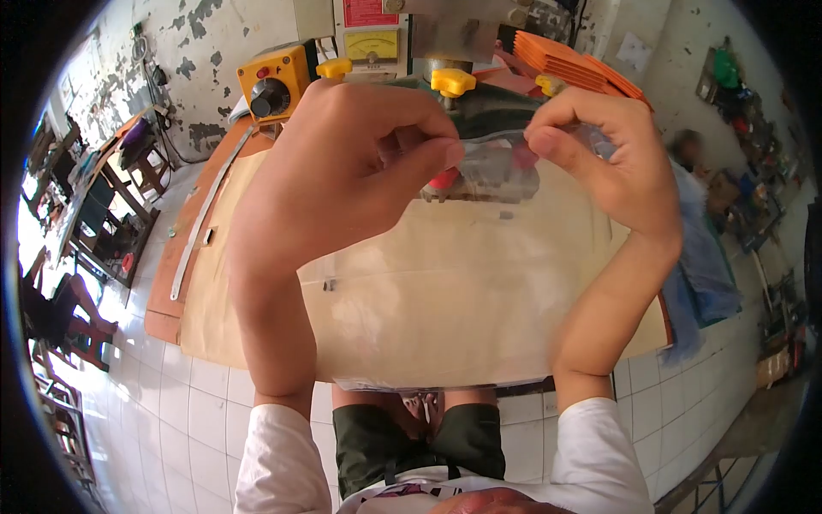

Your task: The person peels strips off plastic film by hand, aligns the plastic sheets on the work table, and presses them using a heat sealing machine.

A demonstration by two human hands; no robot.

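Raised above the worktable, my left hand (334,167) pinches a clear plastic sheet (495,144) between thumb and fingers. My right hand (612,167) has its thumb and fingertips closed on the sheet's other side. The film stretches across the gap between both hands, and the machine parts show through it. How far it hangs down is hard to make out against the glossy tan table cover (445,291). Just behind the hands stands a machine with yellow star knobs (452,82).
A yellow control box (274,90) with a black dial sits at the back left, beside a yellow gauge (372,48). Orange folded sheets (574,64) are stacked at the back right. A metal ruler (205,223) lies along the left edge. Blue plastic (698,265) hangs at the right.
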